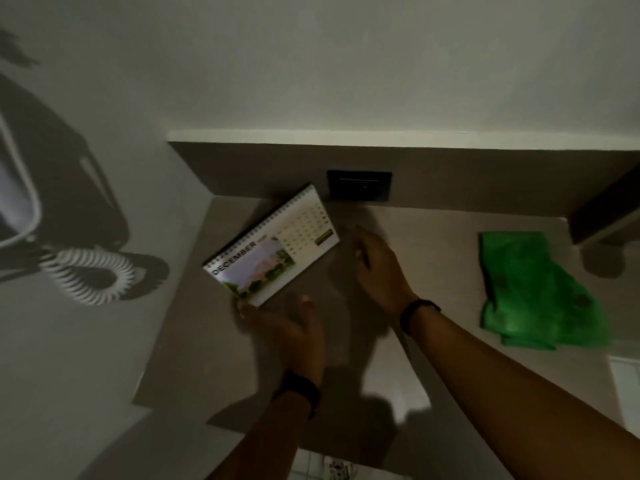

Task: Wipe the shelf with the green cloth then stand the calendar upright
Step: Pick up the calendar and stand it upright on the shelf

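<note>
A spiral-bound desk calendar [273, 244] showing December lies tilted over the back left of the beige shelf [433, 271]. My left hand [287, 327] touches its near corner with the fingertips, fingers spread. My right hand [377, 268] hovers just right of the calendar, fingers loosely apart, holding nothing. The green cloth [533, 292] lies crumpled on the shelf at the right, apart from both hands.
A black wall socket [359, 185] sits on the back panel right behind the calendar. A wall-mounted appliance with a coiled white cord [90, 278] hangs on the left wall. A dark wooden ledge [602, 216] juts in at the right. Tiled floor shows below.
</note>
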Tool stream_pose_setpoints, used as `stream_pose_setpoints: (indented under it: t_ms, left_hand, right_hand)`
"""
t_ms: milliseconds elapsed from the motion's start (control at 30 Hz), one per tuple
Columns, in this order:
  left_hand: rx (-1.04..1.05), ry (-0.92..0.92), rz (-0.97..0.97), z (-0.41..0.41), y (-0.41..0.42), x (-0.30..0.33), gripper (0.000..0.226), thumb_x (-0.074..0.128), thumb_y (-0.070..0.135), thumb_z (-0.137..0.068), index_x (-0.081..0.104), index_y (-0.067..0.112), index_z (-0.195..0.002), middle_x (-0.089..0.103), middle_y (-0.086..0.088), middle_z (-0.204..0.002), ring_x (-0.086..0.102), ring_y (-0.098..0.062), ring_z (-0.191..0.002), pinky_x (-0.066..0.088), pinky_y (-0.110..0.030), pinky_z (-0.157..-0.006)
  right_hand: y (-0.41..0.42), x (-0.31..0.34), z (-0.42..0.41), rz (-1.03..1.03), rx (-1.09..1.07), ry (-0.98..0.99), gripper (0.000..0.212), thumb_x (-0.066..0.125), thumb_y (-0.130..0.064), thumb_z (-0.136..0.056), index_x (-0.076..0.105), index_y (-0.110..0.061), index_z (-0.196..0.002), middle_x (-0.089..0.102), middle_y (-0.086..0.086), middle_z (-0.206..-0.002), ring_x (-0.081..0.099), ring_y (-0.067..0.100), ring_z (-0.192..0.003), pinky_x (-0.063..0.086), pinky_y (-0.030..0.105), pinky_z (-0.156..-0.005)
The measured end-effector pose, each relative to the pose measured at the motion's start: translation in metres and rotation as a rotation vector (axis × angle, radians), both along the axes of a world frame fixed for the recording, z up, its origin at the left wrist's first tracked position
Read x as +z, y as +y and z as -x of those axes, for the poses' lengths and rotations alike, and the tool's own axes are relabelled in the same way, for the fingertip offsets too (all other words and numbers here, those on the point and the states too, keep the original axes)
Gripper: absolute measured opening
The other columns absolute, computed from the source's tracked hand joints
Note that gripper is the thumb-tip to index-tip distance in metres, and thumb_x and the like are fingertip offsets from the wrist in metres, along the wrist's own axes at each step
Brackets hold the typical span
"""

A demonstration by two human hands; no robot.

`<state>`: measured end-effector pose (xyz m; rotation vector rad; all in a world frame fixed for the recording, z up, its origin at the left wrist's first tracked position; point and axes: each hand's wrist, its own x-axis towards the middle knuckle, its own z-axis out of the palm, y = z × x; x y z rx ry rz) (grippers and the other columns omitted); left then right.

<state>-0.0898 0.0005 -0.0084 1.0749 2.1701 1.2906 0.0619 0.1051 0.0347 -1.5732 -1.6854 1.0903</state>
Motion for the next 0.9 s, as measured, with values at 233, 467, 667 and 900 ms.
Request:
stream_pose_setpoints:
  t_ms: [233, 467, 667, 900]
  left_hand:
    - [-0.02, -0.204, -0.105, 0.041, 0.005, 0.0, 0.099, 0.061, 0.028, -0.097, -0.003, 0.004, -0.168, 0.009, -0.017, -0.176, 0.017, -0.029, -0.163, 0.02, -0.055, -0.132]
    - [-0.108, -0.246, -0.069, 0.059, 0.013, 0.002, 0.093, 0.053, 0.026, -0.096, 0.0, 0.01, -0.169, 0.012, -0.011, -0.177, 0.017, -0.024, -0.163, 0.02, -0.054, -0.132]
    - [-0.313, -0.198, -0.01, 0.101, 0.061, 0.01, 0.077, 0.051, -0.004, -0.101, 0.02, 0.015, -0.168, 0.048, 0.012, -0.153, 0.045, 0.016, -0.136, 0.035, -0.01, -0.116]
    - [-0.396, -0.139, 0.05, 0.117, 0.087, 0.014, 0.077, 0.052, -0.002, -0.102, 0.019, 0.019, -0.168, 0.048, 0.006, -0.152, 0.049, 0.018, -0.124, 0.032, 0.004, -0.104]
  right_hand:
    - [0.024, 0.001, 0.057, 0.023, -0.013, 0.07, 0.052, 0.041, -0.001, -0.097, 0.049, -0.019, -0.145, 0.06, 0.009, -0.141, 0.057, 0.019, -0.124, 0.041, 0.024, -0.101]
    - [0.008, -0.002, 0.058, 0.029, -0.123, 0.17, 0.053, 0.038, -0.001, -0.1, 0.047, -0.031, -0.143, 0.057, -0.012, -0.129, 0.053, 0.005, -0.119, 0.049, 0.028, -0.103]
    - [-0.042, -0.014, 0.07, 0.055, -0.325, 0.185, 0.069, 0.038, -0.001, -0.098, 0.027, -0.038, -0.155, 0.056, 0.0, -0.145, 0.061, 0.019, -0.122, 0.053, 0.043, -0.105]
    - [-0.031, -0.014, 0.084, 0.031, -0.38, 0.187, 0.07, 0.038, 0.003, -0.098, 0.025, -0.031, -0.157, 0.056, 0.005, -0.145, 0.06, 0.023, -0.124, 0.054, 0.045, -0.104]
